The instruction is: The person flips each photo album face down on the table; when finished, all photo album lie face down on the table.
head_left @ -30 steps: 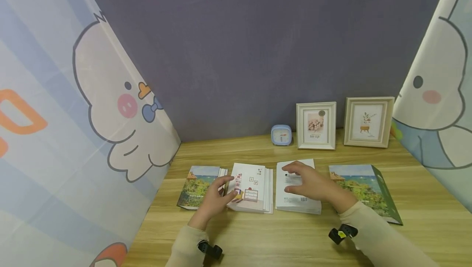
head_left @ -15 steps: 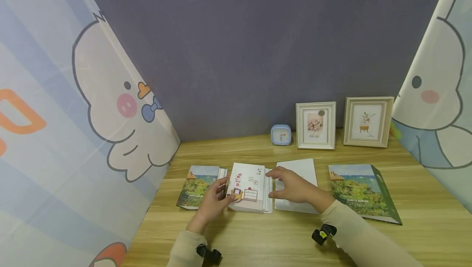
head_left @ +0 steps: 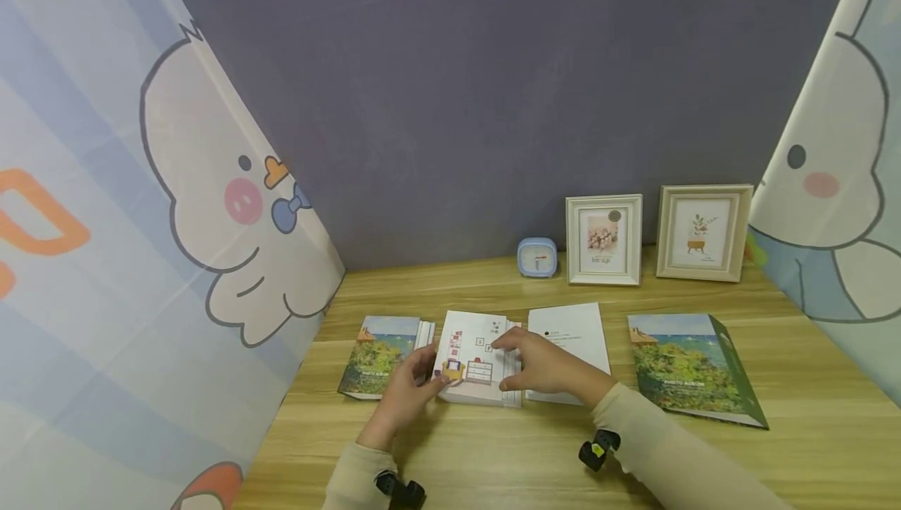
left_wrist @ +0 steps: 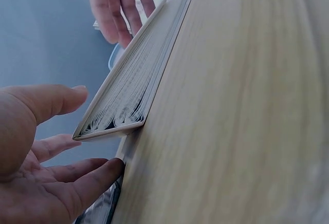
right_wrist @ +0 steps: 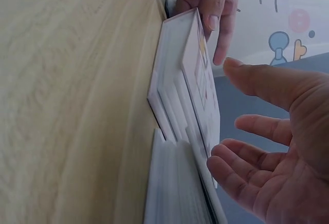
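A white photo album point(head_left: 473, 350) with a drawn room on its cover lies between both hands. My left hand point(head_left: 403, 399) is at its left side, thumb over the cover's lower left and fingers beside the spine. The left wrist view shows the thumb and fingers spread around the album's corner. My right hand point(head_left: 545, 363) reaches over the album's right part, with fingers relaxed and parted. In the right wrist view, its fingertips are close beside the cover and page edges. A white book point(head_left: 573, 326), its printed back up, lies partly hidden under the right hand.
A landscape-covered photo album point(head_left: 380, 357) lies at the left, close to the left hand. Another landscape photo album point(head_left: 683, 361) is at the right. Along the back stand a blue clock point(head_left: 537, 257), a white picture frame point(head_left: 604, 241) and a beige picture frame point(head_left: 704, 233).
My right hand has moved left, from above the white back-cover book to the right part of the drawn-room album. The left hand has stayed nearly still at that album's left side.
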### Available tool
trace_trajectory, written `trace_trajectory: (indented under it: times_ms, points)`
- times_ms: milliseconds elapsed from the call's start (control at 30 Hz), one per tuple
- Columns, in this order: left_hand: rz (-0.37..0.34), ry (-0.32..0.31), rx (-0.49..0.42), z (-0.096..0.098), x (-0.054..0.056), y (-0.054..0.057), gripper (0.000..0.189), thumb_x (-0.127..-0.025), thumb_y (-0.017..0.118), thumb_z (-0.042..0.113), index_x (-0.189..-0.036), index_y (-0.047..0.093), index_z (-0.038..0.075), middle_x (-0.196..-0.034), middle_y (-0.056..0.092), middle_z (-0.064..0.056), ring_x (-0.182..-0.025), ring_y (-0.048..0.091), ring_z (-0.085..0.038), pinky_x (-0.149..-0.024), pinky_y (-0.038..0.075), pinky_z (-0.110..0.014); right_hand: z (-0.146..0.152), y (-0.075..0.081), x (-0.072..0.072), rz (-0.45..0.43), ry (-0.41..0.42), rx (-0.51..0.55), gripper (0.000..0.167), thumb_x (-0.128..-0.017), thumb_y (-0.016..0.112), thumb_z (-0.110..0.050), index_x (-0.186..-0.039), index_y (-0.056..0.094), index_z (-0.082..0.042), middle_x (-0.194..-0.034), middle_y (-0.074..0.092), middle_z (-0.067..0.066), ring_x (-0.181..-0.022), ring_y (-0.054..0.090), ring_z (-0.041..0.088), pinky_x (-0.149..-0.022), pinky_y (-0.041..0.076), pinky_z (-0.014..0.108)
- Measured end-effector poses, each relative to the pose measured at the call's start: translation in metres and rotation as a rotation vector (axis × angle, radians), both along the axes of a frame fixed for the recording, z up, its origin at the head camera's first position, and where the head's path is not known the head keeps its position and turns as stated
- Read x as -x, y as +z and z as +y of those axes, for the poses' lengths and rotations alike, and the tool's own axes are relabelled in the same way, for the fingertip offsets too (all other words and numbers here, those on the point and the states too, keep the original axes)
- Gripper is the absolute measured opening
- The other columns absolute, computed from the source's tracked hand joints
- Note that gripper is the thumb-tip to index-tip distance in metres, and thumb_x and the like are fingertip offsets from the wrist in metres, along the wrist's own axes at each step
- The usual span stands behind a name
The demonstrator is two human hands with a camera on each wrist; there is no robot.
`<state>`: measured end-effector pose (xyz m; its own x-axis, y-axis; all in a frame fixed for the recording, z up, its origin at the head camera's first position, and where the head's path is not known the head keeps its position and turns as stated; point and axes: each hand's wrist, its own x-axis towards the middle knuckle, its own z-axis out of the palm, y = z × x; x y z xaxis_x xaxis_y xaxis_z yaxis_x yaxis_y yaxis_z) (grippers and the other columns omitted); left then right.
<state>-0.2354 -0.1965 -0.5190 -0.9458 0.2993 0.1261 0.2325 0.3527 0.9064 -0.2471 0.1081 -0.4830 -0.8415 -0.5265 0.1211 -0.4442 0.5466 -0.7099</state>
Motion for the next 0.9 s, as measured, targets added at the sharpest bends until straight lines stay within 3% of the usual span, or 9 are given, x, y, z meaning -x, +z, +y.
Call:
trace_trajectory:
  times_ms: [333, 467, 600, 733, 900]
  points:
    - [-0.01, 0.011, -0.025, 0.002, 0.001, -0.003, 0.065, -0.099, 0.074, 0.01, -0.155, 0.043, -0.003, -0.145, 0.055, -0.027, -0.133, 0.055, -0.045, -0.111, 0.044, -0.059, -0.011, -0.004, 0.001, 0.041, 0.033, -0.035, 0.07, -0.076, 0.097, -0.023, -0.134, 0.067, 0.001, -0.136, 0.062, 0.011, -0.116, 0.064, 0.029, -0.096, 0.057, 0.044]
    - [-0.031, 0.03, -0.003, 0.003, 0.001, -0.005, 0.066, -0.099, 0.074, 0.012, -0.155, 0.042, -0.004, -0.14, 0.059, -0.026, -0.122, 0.063, -0.039, -0.101, 0.054, -0.051, -0.015, -0.003, -0.001, 0.044, 0.035, -0.044, 0.067, -0.075, 0.096, -0.022, -0.131, 0.068, 0.001, -0.134, 0.063, 0.011, -0.122, 0.06, 0.03, -0.102, 0.054, 0.048]
    - [-0.051, 0.042, 0.021, 0.004, 0.001, -0.007, 0.067, -0.099, 0.076, 0.015, -0.154, 0.044, -0.005, -0.137, 0.061, -0.024, -0.116, 0.066, -0.032, -0.092, 0.058, -0.039, -0.018, -0.002, -0.003, 0.028, 0.023, -0.052, 0.064, -0.074, 0.097, -0.019, -0.13, 0.07, 0.0, -0.131, 0.063, 0.009, -0.117, 0.061, 0.028, -0.097, 0.056, 0.046]
    - [-0.075, 0.036, 0.006, 0.004, 0.001, -0.005, 0.065, -0.099, 0.075, 0.016, -0.153, 0.045, -0.006, -0.138, 0.062, -0.023, -0.12, 0.065, -0.033, -0.093, 0.058, -0.036, -0.02, -0.002, -0.004, -0.002, -0.001, -0.055, 0.061, -0.075, 0.096, -0.017, -0.128, 0.071, -0.002, -0.132, 0.06, 0.007, -0.113, 0.06, 0.023, -0.093, 0.057, 0.041]
    - [-0.09, 0.036, 0.015, 0.004, 0.001, -0.005, 0.062, -0.101, 0.072, 0.016, -0.153, 0.046, -0.005, -0.134, 0.064, -0.018, -0.12, 0.064, -0.031, -0.093, 0.057, -0.036, -0.022, -0.005, -0.002, 0.012, -0.015, -0.065, 0.058, -0.074, 0.097, -0.016, -0.126, 0.073, -0.003, -0.134, 0.059, 0.008, -0.116, 0.058, 0.024, -0.096, 0.055, 0.044]
